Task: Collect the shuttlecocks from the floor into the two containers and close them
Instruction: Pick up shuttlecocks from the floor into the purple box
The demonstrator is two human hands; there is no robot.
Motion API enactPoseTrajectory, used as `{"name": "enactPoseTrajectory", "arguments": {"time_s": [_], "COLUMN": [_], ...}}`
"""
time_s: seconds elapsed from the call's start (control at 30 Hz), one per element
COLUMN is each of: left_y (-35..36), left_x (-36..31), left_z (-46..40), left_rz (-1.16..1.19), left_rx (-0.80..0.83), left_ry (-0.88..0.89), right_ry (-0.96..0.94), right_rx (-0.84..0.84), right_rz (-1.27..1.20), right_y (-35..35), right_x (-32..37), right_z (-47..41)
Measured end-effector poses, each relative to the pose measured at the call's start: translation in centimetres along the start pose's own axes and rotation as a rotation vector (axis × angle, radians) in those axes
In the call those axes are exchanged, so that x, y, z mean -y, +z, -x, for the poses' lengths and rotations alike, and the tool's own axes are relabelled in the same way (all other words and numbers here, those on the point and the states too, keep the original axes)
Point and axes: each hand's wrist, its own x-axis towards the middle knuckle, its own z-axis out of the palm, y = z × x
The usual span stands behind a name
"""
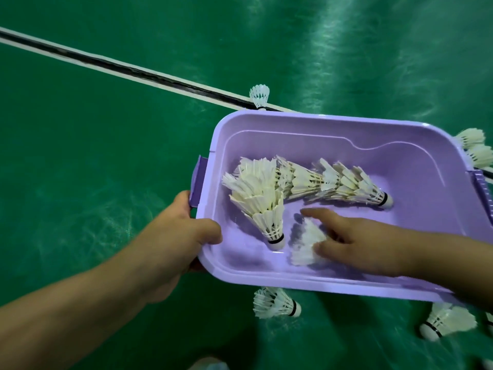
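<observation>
Left hand [184, 231] nearest, gripping purple container [416, 166] at its left rim by the latch, thumb curled over the edge; looks meant to steady and tilt it for loading. Right hand [354, 244] inside near the front wall, fingers spread loosely around a blurred shuttlecock [304, 244], likely dropping it. Nested shuttlecock stacks [306, 180] lie along container's middle. Loose shuttlecocks on floor [274, 303] beyond the front and right rims.

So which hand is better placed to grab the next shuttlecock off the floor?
Probably the right hand: it is just dropping a shuttlecock into the purple container, while the left hand grips that container's rim and holds it.
</observation>
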Motion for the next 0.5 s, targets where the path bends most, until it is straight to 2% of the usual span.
{"name": "enactPoseTrajectory", "arguments": {"time_s": [0.07,0.27,0.4,0.5], "left_y": [0.2,1.0,1.3,1.7], "left_x": [0.2,0.3,0.3,0.0], "left_z": [-0.2,-0.1,0.0,0.1], "left_rz": [-0.014,-0.034,-0.020,-0.026], "left_rx": [-0.007,0.012,0.027,0.024], "left_ry": [-0.003,0.013,0.058,0.091], "right_ry": [-0.055,-0.096,-0.083,-0.104], "right_rx": [-0.002,-0.070,-0.298,-0.386], "right_rz": [0.171,0.275,0.044,-0.062], "right_y": [0.4,-0.3,-1.1,-0.3], "right_x": [0.5,3.0,4.6,6.0], "right_z": [0.1,-0.8,-0.8,-1.4]}}
